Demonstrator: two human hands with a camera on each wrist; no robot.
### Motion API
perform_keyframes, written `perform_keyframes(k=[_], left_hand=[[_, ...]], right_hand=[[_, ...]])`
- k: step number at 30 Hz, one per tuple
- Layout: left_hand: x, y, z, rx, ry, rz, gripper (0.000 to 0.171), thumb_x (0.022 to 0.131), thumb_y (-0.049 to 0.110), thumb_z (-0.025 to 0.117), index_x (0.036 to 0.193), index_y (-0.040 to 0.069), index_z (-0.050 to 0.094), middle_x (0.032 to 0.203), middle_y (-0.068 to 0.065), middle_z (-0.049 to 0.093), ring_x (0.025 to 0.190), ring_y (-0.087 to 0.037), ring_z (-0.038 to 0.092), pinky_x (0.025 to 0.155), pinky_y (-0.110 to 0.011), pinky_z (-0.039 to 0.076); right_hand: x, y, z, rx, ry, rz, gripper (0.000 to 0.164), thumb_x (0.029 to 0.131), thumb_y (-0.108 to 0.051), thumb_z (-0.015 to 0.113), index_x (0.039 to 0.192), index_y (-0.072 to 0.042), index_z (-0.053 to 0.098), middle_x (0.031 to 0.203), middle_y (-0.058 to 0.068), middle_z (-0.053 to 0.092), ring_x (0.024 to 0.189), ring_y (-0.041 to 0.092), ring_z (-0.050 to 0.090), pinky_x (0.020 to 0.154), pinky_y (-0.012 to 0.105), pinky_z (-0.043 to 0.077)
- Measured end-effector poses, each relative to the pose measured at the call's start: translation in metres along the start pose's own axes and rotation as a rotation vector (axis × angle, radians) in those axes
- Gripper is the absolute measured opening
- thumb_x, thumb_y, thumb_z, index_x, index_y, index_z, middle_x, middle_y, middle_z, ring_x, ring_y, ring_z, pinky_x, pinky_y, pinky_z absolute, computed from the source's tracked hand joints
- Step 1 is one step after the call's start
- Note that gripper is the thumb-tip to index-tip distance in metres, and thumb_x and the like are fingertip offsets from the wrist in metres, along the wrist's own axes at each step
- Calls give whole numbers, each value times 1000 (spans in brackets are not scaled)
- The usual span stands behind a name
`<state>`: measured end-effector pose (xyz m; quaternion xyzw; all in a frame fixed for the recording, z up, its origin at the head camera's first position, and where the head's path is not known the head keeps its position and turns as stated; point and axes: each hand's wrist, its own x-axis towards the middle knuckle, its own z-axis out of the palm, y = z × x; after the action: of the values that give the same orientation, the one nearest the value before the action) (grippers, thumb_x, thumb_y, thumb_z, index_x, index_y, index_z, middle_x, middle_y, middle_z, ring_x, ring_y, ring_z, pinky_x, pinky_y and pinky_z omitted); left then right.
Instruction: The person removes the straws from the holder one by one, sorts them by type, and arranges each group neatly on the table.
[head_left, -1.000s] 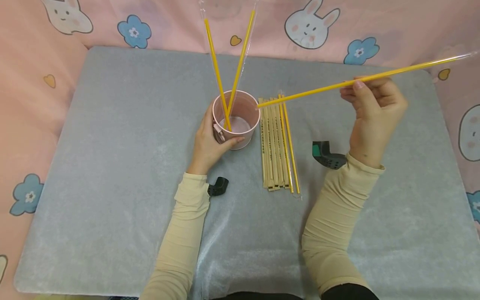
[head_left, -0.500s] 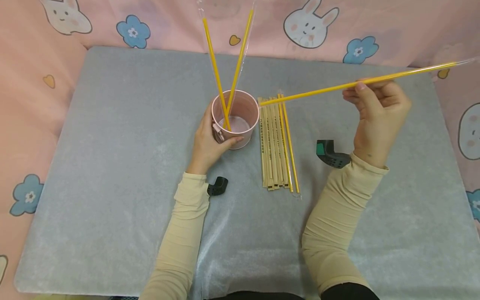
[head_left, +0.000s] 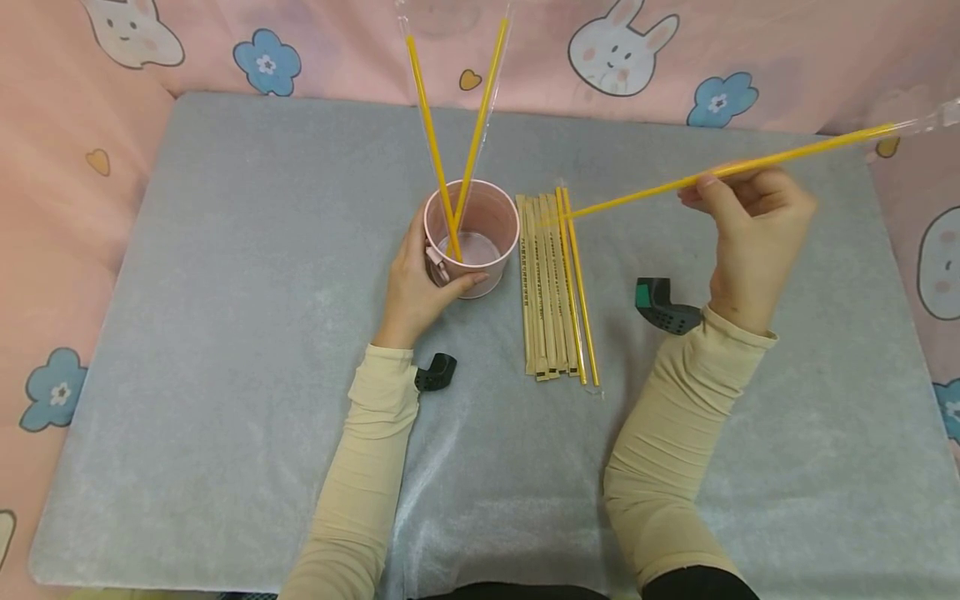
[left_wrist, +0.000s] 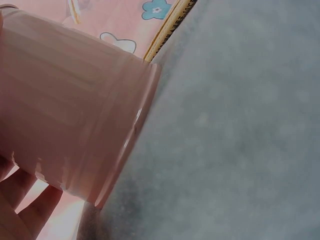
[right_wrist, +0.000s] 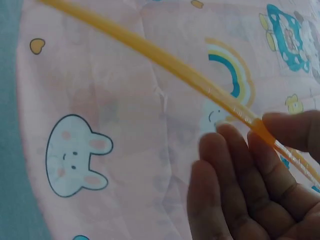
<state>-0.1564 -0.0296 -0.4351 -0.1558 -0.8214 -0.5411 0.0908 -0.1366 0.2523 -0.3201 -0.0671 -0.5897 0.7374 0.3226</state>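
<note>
A pink cup (head_left: 498,208) stands on the table in the head view, and my left hand (head_left: 420,296) grips its left side with the thumb across the front. Two yellow straws, a left one (head_left: 425,108) and a right one (head_left: 483,108), lean crossed inside the cup in clear wrappers. Between thumb and index finger, my right hand (head_left: 757,217) pinches another wrapped yellow straw (head_left: 810,150) in the air, right of the cup. Its left end hangs over the straws on the table. In the right wrist view the other fingers (right_wrist: 210,190) stand apart from that straw (right_wrist: 150,52).
Right beside the cup lies a row of several paper-wrapped straws (head_left: 543,292), with two yellow straws (head_left: 580,292) along its right edge. A grey cloth covers the table (head_left: 247,333). Pink printed fabric (head_left: 352,50) rises behind and at both sides.
The left end of the held straw has swung away from the cup rim to the right, over the row of straws. My left hand and the cup have stayed put.
</note>
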Motion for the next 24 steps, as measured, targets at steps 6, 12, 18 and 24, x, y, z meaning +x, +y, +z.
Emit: perform_keyframes(k=[6, 12, 18, 24], left_hand=[[0, 0, 0, -6, 5, 6, 103, 65, 24, 88, 146, 2, 28, 140, -16, 44, 125, -25, 44, 105, -32, 33], [1, 0, 1, -2, 7, 13, 103, 65, 25, 87, 146, 1, 28, 139, -16, 45, 124, -24, 45, 105, -30, 33], [0, 0, 0, -31, 16, 7, 103, 65, 23, 88, 146, 2, 28, 141, -15, 43, 126, -22, 43, 105, -30, 32], [0, 0, -1, -7, 0, 4, 103, 65, 25, 87, 146, 2, 28, 139, -15, 44, 125, -24, 45, 105, -32, 34]], right_hand=[[-2, -1, 0, -23, -97, 68, 13, 74, 14, 69, 79, 23, 61, 72, 24, 66, 63, 32, 64, 64, 33, 56], [-2, -2, 0, -23, -147, 82, 12, 75, 15, 67, 80, 23, 61, 69, 21, 65, 59, 30, 63, 61, 33, 56], [2, -6, -1, -88, -250, 95, 9, 76, 13, 68, 80, 20, 62, 70, 18, 67, 61, 27, 64, 63, 29, 55], [1, -7, -11, -129, -292, 121, 6, 76, 15, 66, 80, 18, 63, 70, 16, 67, 61, 26, 62, 63, 27, 53]])
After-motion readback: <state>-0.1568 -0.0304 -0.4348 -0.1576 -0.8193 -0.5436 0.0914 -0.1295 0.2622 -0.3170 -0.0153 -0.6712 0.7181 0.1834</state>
